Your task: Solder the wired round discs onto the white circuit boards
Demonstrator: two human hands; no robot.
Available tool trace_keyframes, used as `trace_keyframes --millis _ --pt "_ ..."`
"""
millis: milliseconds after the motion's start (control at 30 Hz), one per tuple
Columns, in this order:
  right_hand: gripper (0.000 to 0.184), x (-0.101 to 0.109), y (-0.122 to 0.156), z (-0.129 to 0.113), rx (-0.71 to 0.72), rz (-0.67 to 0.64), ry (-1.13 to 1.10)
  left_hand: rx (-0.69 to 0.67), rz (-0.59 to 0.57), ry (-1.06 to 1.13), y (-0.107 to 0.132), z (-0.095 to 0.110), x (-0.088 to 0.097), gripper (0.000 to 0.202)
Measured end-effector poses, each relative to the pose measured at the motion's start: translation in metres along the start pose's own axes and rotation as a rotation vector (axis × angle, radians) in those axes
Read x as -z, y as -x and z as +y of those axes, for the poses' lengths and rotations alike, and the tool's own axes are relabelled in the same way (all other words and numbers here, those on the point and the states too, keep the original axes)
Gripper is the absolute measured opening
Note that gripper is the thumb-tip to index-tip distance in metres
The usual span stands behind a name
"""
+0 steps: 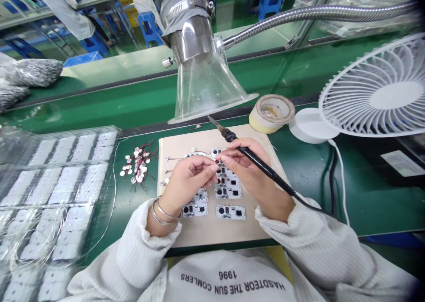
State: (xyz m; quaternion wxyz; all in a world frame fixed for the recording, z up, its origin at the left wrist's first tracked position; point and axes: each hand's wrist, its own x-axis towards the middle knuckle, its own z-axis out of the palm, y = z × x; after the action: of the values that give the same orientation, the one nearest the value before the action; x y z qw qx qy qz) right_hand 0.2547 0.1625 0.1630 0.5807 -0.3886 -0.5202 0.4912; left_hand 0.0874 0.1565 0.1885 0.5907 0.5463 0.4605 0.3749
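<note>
My right hand [252, 171] is closed around a black soldering iron [255, 159], whose metal tip points up and away toward the fume hood. My left hand [187, 180] is curled in a pinch, fingertips meeting the right hand's over the boards; what it pinches is too small to make out. Both hands hover above several small white circuit boards [229, 211] laid in rows on a beige work board [212, 231]. A few wired discs lie on the board's left part.
A clear funnel fume hood [206, 85] hangs just beyond the board. A tape roll [272, 112] and white fan [375, 89] stand right. A pile of wired metal discs [137, 164] lies left, beside clear trays of boards [56, 191]. Another person stands far back left.
</note>
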Motion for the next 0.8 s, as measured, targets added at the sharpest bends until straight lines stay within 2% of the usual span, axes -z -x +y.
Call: trace_keyframes --millis 167,400,633,800 --pt "0.028 0.0005 0.0013 -0.0044 -0.009 -0.056 -0.006 -0.096 0.098 -0.179 0.0011 -0.0007 0.0005 0.014" --pt "0.024 -0.0030 0.0022 -0.0073 0.044 0.030 0.178 -0.154 0.033 -0.256 0.0015 -0.0023 0.0036 0.012" --pt "0.012 -0.0022 0.0044 -0.0042 0.229 0.054 0.317 -0.136 0.089 -0.158 -0.0014 -0.0073 -0.0019 0.011" --pt "0.014 -0.0011 0.0051 -0.0048 0.203 0.104 0.328 -0.026 0.010 0.008 -0.0039 -0.0034 -0.0011 0.029"
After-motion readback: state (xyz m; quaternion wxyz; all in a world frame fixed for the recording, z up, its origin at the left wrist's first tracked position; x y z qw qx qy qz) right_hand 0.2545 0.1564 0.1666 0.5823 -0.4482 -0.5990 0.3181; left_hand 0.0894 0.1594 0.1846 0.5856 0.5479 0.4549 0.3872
